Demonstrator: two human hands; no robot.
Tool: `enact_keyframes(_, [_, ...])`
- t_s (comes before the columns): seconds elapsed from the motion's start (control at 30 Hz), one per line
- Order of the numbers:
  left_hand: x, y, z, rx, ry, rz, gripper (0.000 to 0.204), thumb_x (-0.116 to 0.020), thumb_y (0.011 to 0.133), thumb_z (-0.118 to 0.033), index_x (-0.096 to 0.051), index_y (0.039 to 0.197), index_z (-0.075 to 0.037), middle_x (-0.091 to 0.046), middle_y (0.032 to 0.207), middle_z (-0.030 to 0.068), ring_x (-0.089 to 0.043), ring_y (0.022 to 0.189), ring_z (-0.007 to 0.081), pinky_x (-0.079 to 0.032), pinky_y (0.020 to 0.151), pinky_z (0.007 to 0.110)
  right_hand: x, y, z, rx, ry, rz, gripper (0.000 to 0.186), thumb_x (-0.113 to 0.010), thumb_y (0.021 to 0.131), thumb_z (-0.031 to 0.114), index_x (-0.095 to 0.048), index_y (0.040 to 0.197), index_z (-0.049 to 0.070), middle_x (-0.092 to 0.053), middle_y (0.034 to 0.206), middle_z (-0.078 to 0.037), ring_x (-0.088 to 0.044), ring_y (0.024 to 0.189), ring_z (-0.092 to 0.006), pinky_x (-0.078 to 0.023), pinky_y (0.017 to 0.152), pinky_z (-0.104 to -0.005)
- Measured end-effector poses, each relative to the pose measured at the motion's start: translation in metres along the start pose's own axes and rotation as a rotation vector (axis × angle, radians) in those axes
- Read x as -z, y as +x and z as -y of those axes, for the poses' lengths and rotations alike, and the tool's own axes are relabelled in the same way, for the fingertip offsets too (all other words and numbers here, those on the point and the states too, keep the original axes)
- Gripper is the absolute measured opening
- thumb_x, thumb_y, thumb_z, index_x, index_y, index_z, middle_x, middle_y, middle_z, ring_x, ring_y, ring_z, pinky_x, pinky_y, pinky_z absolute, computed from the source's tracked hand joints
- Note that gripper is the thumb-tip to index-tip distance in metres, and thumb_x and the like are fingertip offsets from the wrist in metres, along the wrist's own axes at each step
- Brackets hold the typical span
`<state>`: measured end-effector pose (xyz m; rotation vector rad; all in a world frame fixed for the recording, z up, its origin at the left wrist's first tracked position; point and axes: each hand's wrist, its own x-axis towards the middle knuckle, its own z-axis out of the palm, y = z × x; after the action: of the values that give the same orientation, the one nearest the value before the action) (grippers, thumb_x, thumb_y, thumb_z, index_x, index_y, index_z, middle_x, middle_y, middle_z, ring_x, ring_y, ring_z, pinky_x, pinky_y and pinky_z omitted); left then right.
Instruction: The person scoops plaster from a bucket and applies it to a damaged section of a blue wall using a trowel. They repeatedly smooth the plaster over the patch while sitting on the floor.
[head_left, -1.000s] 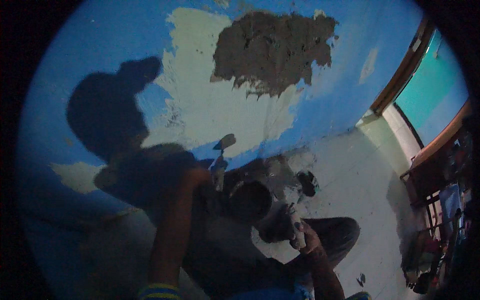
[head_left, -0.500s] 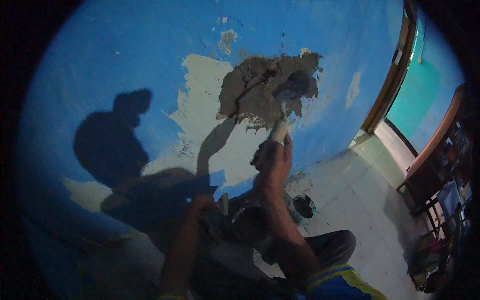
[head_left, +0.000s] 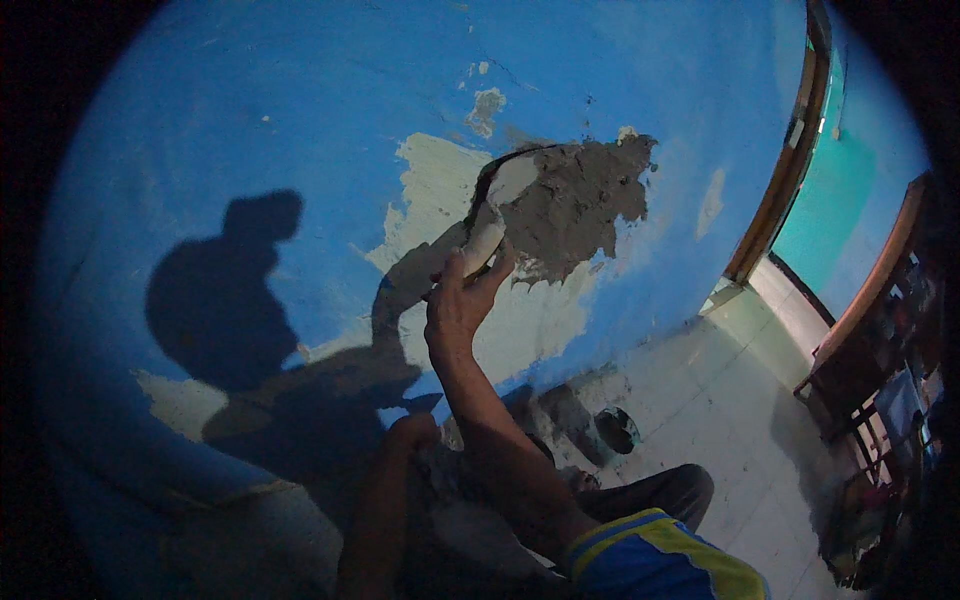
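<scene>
My right hand (head_left: 470, 285) grips the pale handle of a trowel (head_left: 483, 240), its blade against the left part of a rough grey mortar patch (head_left: 590, 205) in the blue wall (head_left: 250, 120). A pale scraped area (head_left: 520, 330) surrounds much of that patch. My left hand (head_left: 415, 432) is curled low beside the wall, in shade, beside a pale upright piece; what it holds cannot be made out. Dark things behind my right forearm are mostly hidden by it.
A dark round object (head_left: 616, 428) lies on the tiled floor (head_left: 730, 400) near my bent leg (head_left: 680, 490). A doorway (head_left: 780, 180) opens at the right, with wooden furniture (head_left: 850, 340) and cluttered items beside it. My shadow falls on the wall.
My right hand has risen from low by my knee to the mortar patch, then shifted left along it with the trowel. My left hand remains low. The view has shifted.
</scene>
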<state>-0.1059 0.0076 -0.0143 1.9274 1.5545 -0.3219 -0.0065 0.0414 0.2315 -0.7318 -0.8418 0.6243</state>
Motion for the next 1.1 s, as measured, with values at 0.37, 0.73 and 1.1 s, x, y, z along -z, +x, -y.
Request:
enact_keyframes(0.37, [0.008, -0.006, -0.006, -0.032, 0.061, -0.137, 0.03, -0.065, 0.084, -0.025, -0.074, 0.104, -0.005, -0.073, 0.11, 0.0174, -0.071, 0.099, 0.036, -0.055, 0.085, 0.049, -0.031, -0.062, 0.014, 0.127, -0.337, 0.097, 0.066, -0.057, 0.096, 0.015, -0.02, 0.148, 0.002, -0.06, 0.118, -0.032, -0.067, 0.097, -0.0417, -0.05, 0.088, -0.0445])
enact_keyframes(0.73, [-0.012, -0.038, -0.007, -0.033, 0.122, -0.148, 0.036, -0.066, 0.084, -0.031, -0.073, 0.107, -0.005, -0.072, 0.111, 0.0168, -0.07, 0.102, 0.0358, -0.055, 0.087, 0.049, 0.196, -0.133, 0.043, -0.252, -0.101, 0.462, 0.063, -0.059, 0.096, 0.014, -0.027, 0.15, 0.004, -0.051, 0.132, -0.017, -0.056, 0.113, -0.024, -0.048, 0.097, -0.0386])
enact_keyframes(1.1, [-0.009, -0.033, -0.056, -0.214, 0.271, -0.135, 0.039, -0.067, 0.085, -0.034, -0.072, 0.11, -0.004, -0.072, 0.113, 0.0163, -0.07, 0.104, 0.0357, -0.055, 0.088, 0.049, 0.43, -0.095, 0.066, -1.393, -0.403, 0.305, 0.05, -0.055, 0.096, 0.03, -0.042, 0.138, 0.007, -0.06, 0.092, -0.006, -0.056, 0.068, -0.0147, -0.047, 0.054, -0.0274])
